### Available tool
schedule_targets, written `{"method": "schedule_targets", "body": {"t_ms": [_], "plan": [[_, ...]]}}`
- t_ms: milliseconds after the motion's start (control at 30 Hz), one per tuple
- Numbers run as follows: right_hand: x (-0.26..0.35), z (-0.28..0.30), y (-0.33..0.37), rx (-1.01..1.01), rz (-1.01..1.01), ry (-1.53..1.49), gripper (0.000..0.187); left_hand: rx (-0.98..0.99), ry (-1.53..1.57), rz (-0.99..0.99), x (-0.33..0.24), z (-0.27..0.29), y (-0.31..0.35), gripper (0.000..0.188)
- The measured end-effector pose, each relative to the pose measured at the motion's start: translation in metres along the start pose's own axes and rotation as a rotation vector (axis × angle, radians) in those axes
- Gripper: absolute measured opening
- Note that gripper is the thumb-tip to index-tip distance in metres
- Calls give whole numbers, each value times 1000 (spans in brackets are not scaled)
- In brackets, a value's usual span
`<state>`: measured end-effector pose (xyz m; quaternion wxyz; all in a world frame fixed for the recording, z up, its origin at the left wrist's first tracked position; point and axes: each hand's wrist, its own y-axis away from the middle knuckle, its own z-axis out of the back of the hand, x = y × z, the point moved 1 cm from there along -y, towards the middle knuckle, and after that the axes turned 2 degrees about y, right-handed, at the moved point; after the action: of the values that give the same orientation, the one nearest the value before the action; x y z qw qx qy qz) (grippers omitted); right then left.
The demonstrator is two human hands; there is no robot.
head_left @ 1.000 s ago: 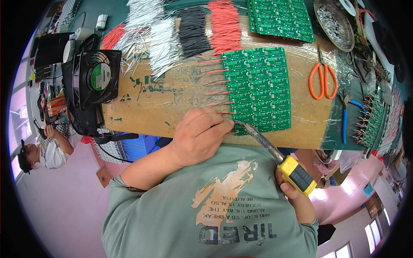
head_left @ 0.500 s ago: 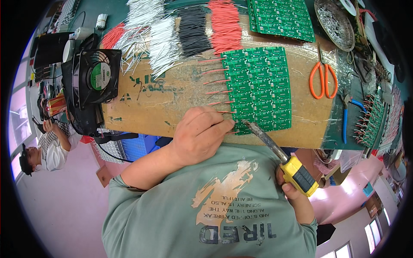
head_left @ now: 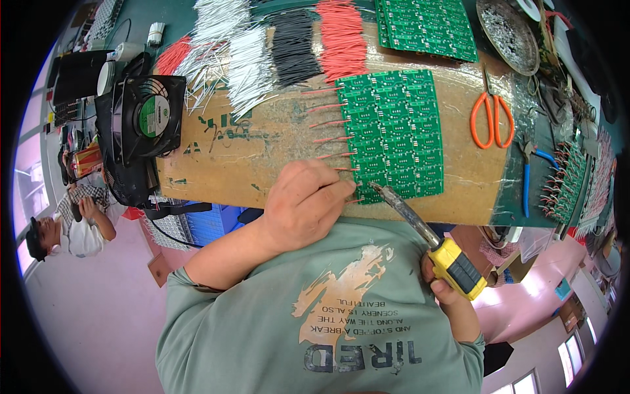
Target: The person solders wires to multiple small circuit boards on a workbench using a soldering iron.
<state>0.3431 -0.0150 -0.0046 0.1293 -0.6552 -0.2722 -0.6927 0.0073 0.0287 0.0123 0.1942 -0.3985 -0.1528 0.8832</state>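
My left hand (head_left: 305,200) is closed in a pinch at the near left corner of a green circuit board panel (head_left: 394,131). A short piece of red wire (head_left: 352,201) shows at the fingertips; the rest is hidden by the fingers. Several red wires (head_left: 331,123) stick out leftward along the same board edge. In my right hand (head_left: 443,285), mostly hidden behind the handle, is a soldering iron (head_left: 456,266) with a yellow and black grip. Its dark tip meets the panel just right of my left fingertips.
Bundles of white (head_left: 249,72), black (head_left: 295,49) and red wires (head_left: 342,39) lie beyond. A black fan (head_left: 147,118) stands left. Stacked green panels (head_left: 426,29), a metal dish (head_left: 508,36), orange-handled scissors (head_left: 492,118) and blue-handled cutters (head_left: 527,177) are to the right. A person (head_left: 79,223) sits far left.
My hands and the iron keep almost the same place; the panel shifts very slightly in view. The person at far left has moved a hand nearer the body.
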Motion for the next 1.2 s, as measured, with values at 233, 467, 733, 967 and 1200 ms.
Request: {"method": "schedule_targets", "body": {"t_ms": [233,467,733,967,1200], "plan": [[10,5,2,0,10,65,44,-15,-46,-59,-13,10,0,34],[7,7,9,43,-15,76,42,23,-28,-30,-8,1,6,33],[7,8,8,81,-36,138,40,26,-28,-30,-6,-1,5,29],[4,8,9,79,-27,141,40,28,-23,-31,-5,-2,5,29],[0,4,12,13,-42,124,41,27,-16,-27,-6,-2,6,30]]}}
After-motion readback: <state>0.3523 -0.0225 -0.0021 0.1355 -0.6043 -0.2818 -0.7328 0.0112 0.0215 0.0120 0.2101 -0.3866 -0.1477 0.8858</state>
